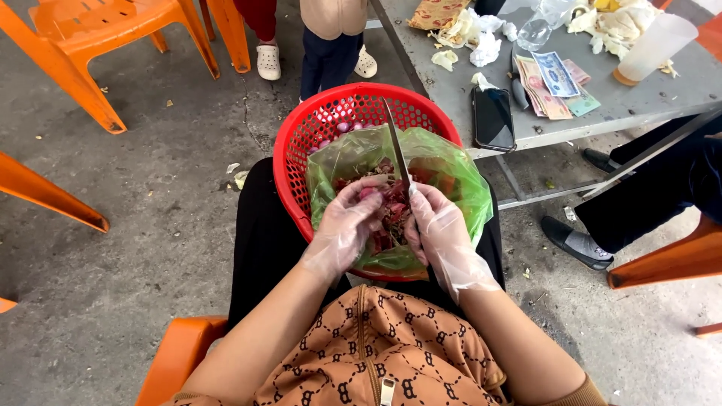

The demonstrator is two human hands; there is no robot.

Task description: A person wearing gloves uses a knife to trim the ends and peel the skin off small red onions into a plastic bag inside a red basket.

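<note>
Both my hands wear thin clear plastic gloves. My left hand (347, 225) pinches a small reddish shallot (370, 193) over a green plastic bag (451, 177) that holds reddish peels. My right hand (438, 229) grips a knife (396, 146) whose long blade points up and away from me, its edge next to the shallot. The bag lies inside a red plastic basket (295, 135) resting on my lap. More pinkish shallots show at the basket's far side (342, 126).
A grey metal table (451, 94) stands at the right with a black phone (492, 118), banknotes (553, 84), a plastic cup (653, 46) and crumpled tissues. Orange plastic chairs (98, 37) surround me. One person's feet stand ahead (316, 60), another's legs and shoes sit at the right (602, 225).
</note>
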